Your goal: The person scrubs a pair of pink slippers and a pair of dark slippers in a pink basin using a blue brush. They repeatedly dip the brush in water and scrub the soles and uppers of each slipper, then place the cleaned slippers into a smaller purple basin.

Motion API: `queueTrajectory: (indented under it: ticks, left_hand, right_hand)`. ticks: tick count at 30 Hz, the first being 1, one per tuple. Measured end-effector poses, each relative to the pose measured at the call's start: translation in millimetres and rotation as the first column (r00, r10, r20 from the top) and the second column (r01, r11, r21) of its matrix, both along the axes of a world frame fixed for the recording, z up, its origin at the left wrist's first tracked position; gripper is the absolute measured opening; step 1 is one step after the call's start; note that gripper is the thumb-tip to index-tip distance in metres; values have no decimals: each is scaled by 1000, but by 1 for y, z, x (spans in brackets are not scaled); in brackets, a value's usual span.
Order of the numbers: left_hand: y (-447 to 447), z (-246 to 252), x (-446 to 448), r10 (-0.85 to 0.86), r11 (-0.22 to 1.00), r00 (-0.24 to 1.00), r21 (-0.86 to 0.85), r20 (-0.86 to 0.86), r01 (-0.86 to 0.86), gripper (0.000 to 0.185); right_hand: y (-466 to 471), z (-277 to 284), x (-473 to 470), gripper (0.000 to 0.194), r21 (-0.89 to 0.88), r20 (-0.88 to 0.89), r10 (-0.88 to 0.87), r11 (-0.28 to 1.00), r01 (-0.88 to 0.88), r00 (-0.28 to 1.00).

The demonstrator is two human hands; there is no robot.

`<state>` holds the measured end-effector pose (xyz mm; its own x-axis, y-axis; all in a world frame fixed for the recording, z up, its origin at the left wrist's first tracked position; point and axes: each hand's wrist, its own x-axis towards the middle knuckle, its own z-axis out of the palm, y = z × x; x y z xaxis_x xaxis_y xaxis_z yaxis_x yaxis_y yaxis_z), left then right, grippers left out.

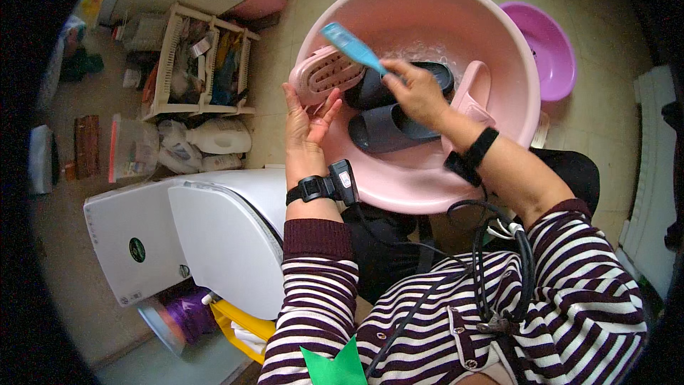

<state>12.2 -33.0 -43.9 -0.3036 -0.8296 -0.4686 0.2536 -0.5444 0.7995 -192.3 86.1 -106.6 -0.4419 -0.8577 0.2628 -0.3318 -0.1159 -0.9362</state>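
A pink slipper (327,77), its grooved sole turned upward, is held at the left side of a large pink basin (395,187). My left hand (307,123) grips its near end from below, fingers spread against it. In my right hand (417,91) is a light-blue brush (354,49), whose broad end reaches over the slipper; I cannot see its bristles clearly. Inside the basin lie two dark slippers, one (377,128) nearer me and one (368,88) behind it, partly covered by my right hand. Another pink slipper (473,91) leans against the right wall, close to water with bubbles (427,53).
A purple basin (556,59) stands behind on the right. At left are a cream storage rack (206,109), white bottles (222,136) and a white toilet (230,240) with its lid down. Cables (478,278) hang from my right wrist strap across my lap.
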Motion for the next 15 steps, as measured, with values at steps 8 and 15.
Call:
queueTrajectory:
  ticks: [8,15]
  left_hand:
    - [4,9,-16,35,997,998,-65,61,-31,56]
    - [-1,2,-16,4,1000,998,-19,69,-3,59]
  right_hand:
    - [16,41,42,26,147,-107,70,988,-54,992]
    - [23,42,28,25,111,-122,59,993,-45,991]
